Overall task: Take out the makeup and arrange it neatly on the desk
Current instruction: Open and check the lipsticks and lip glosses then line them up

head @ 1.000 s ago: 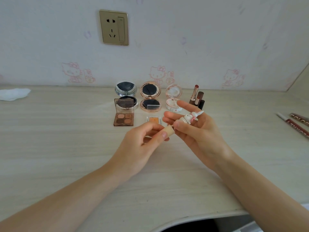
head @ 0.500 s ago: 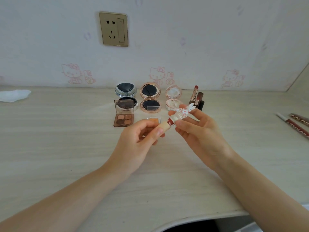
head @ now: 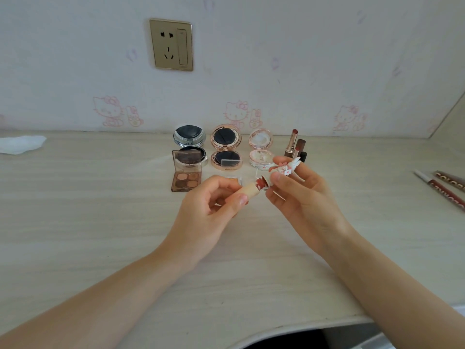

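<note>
Above the middle of the desk my left hand pinches a cream lipstick tube whose red-brown tip shows. My right hand grips the tube's cap with a white rabbit figure, held just off the tip. Behind them stand open compacts in a row: a silver one, a rose-gold one, a pale pink one. An open brown eyeshadow palette and a small orange pan lie in front. Uncapped lipsticks stand at the right of the row.
Two dark red pencil-like tubes lie at the desk's right edge. A white tissue lies at the far left. A wall socket sits above the desk. The desk's front edge curves inward at the bottom right.
The cap has come off the lipstick: my right hand lifted it up and away, and the red-brown tip now shows. Both hands rose slightly toward the row.
</note>
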Action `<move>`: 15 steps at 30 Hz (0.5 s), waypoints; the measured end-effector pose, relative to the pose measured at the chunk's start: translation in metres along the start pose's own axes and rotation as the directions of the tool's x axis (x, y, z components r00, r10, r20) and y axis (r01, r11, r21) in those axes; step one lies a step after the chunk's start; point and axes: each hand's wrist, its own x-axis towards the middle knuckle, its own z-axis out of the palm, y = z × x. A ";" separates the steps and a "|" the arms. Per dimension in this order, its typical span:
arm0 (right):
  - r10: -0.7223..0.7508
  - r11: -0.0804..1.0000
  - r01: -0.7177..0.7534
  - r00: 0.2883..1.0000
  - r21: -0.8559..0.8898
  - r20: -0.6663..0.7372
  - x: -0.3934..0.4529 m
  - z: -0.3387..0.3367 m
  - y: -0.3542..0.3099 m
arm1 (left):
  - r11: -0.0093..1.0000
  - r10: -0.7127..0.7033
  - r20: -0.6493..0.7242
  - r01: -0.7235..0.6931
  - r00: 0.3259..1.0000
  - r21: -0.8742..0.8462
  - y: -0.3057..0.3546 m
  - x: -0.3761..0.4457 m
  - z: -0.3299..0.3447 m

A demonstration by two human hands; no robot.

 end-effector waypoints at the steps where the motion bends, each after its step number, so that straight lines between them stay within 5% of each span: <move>1: -0.006 1.000 0.006 1.000 0.006 -0.002 0.000 0.000 0.000 | 1.000 0.010 0.005 -0.010 1.000 0.001 0.000 0.000 0.000; 15: -0.061 0.997 0.056 0.995 -0.059 -0.083 0.001 -0.002 0.000 | 0.999 0.012 0.072 -0.009 0.997 -0.041 -0.004 0.001 0.000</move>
